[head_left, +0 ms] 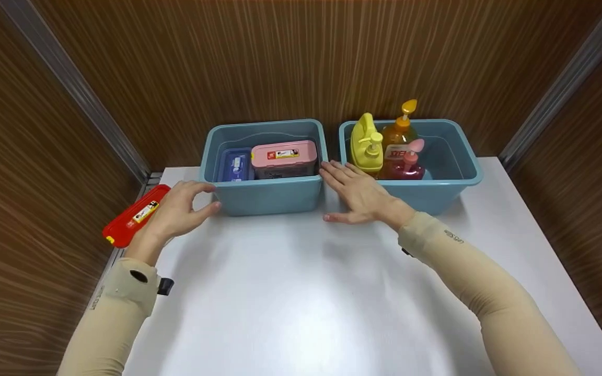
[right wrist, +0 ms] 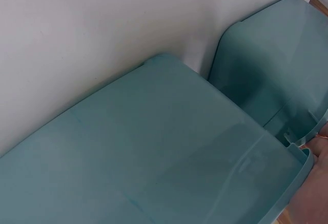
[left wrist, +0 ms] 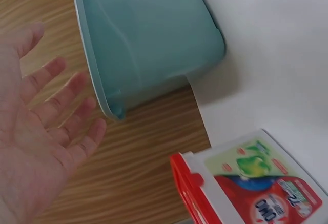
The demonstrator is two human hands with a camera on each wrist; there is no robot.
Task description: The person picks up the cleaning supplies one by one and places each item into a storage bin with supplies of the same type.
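Note:
Two teal plastic bins stand side by side in the head view. The left bin [head_left: 272, 198] holds a blue-lidded box [head_left: 236, 165] and a pink-lidded box [head_left: 284, 153]. In the right bin [head_left: 429, 196] are a yellow pump bottle [head_left: 366, 154], an amber pump bottle [head_left: 396, 137] and a pink pump bottle [head_left: 407, 171]. My left hand [head_left: 178, 209], empty with fingers spread, is beside the left bin's front left corner; the left wrist view shows a small gap to the rim. My right hand [head_left: 357, 196] reaches its straight fingers over the gap between the bins; whether they touch a rim cannot be told.
A red-lidded box [head_left: 136, 216] with an OMO label in the left wrist view sits left of my left hand, at the table's left edge. The white table [head_left: 301, 292] is bounded by brown wood-grain panels [head_left: 280, 57] at the back and both sides.

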